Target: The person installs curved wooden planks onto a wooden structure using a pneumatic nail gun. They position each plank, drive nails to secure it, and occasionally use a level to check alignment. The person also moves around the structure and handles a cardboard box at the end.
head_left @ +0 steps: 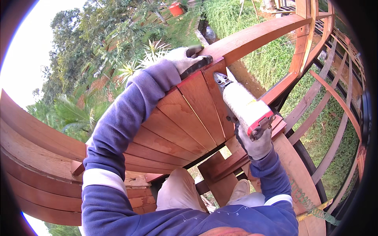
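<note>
In my gloved right hand [256,144] is a white and red nail gun [242,100]. Its metal nose lies against the upper part of the end wooden board [215,92], or very close to it; I cannot tell which. My gloved left hand [189,62] grips the top edge of the board wall, beside that end board, with its fingers over the far side, partly hidden. Several reddish-brown boards [173,114] stand edge to edge to the left of the end one, forming a curved wall.
A curved wooden rail [256,35] runs from the boards to a post [302,43]. Bent slats [315,98] curve down the right side. A green coiled hose [309,204] hangs at the lower right. Below my legs lie loose planks [218,173] with gaps between them.
</note>
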